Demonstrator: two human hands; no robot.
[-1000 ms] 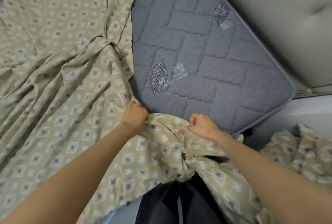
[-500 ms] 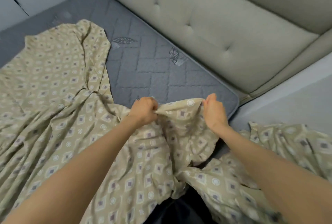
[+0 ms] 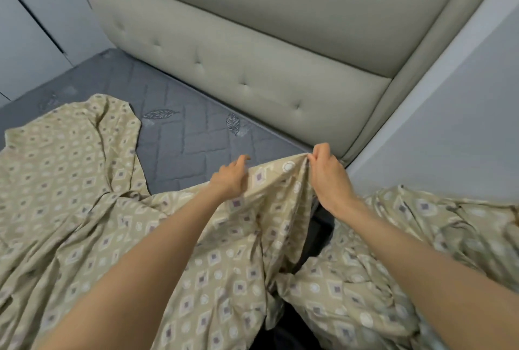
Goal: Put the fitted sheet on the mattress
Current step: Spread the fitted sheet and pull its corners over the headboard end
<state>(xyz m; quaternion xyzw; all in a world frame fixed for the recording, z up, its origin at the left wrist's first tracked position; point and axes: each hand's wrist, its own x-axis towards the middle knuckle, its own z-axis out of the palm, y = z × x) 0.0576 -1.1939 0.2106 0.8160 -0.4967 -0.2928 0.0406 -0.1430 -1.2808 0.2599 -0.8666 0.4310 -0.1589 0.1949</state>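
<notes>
Looks down on the right-hand corner of a grey quilted mattress (image 3: 196,139) stitched with leaf motifs, set against a padded, buttoned headboard (image 3: 252,68). Pinches the hem of the beige diamond-print fitted sheet (image 3: 70,181) with the right hand (image 3: 328,178), just at that corner, thumb and fingertips closed on a gathered fold. Holds the same hem a little to the left with the left hand (image 3: 229,179), index finger stretched forward, motion-blurred. Leaves the strip along the headboard edge bare; elsewhere, rumpled sheet across the left side and more bunched beyond the right edge, beside a pale wall (image 3: 463,125).
</notes>
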